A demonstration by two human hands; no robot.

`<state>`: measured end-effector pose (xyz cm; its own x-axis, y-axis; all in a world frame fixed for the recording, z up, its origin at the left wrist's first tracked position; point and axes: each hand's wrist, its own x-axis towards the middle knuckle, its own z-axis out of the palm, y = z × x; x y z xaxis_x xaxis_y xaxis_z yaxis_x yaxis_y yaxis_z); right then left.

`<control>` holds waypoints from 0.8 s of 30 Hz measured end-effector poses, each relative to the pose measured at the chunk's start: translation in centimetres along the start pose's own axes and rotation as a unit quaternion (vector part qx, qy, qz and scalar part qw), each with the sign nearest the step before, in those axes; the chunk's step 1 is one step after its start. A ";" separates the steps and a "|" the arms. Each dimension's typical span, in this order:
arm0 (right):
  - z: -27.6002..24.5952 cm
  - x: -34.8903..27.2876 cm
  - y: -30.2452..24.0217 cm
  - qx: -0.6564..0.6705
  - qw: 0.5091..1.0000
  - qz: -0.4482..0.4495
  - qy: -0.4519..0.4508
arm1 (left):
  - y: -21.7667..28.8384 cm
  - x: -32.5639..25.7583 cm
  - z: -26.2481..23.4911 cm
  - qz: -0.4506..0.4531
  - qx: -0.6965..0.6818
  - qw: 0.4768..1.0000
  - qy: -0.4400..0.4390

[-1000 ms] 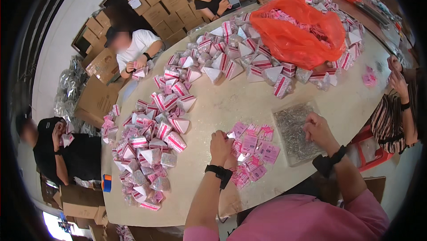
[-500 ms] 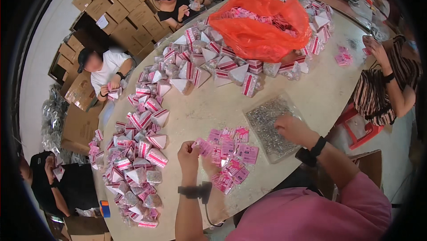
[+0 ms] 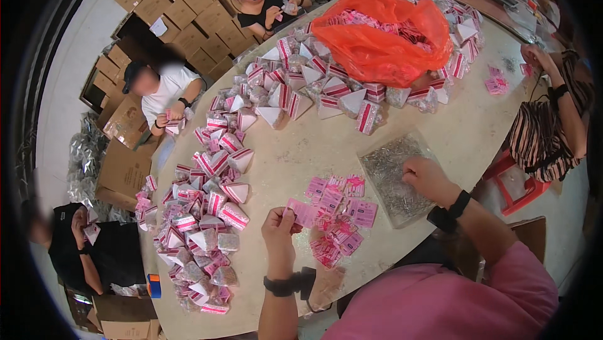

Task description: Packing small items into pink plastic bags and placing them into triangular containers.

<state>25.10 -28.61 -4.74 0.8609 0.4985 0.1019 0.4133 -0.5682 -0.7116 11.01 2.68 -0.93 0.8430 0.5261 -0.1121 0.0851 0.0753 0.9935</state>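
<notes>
One pink printed card (image 3: 304,212) between pinching left fingers (image 3: 274,217); right fingers (image 3: 412,168), grip unclear.

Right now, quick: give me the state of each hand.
Left hand: closed, holding a pink card.
Right hand: curled over the small metal pieces; cannot tell whether it holds any.
</notes>
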 end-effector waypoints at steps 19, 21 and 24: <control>-0.5 -0.1 -1.4 0.079 0.996 -0.023 0.020 | 0.2 -3.1 0.7 -0.023 -0.046 0.999 -0.005; -0.5 0.3 -1.1 0.111 0.992 -0.042 0.038 | 0.4 -3.3 0.7 -0.022 -0.039 0.999 -0.009; -1.1 0.6 -1.0 0.256 0.964 0.078 0.003 | -0.2 -3.4 0.7 -0.028 -0.039 0.999 -0.013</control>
<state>25.52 -28.44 -3.17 0.9029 0.4286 -0.0321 0.0787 -0.2383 -0.9680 8.51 0.32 -0.78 0.8519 0.4968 -0.1656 0.0916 0.1700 0.9812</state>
